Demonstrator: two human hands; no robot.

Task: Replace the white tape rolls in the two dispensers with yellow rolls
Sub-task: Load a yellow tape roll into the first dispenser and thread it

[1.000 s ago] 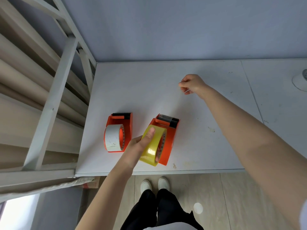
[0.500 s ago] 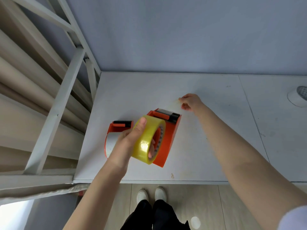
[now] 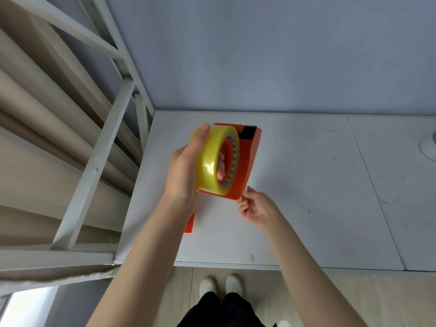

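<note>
Your left hand is wrapped tight around the yellow roll, which sits in the orange holder, lifted above the table. Your right hand pinches the holder's bottom corner with closed fingers

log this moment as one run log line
left hand: grip on yellow tape roll in lifted orange plastic dispenser | right hand: pinching its lower corner | second dispenser: mostly hidden
</note>
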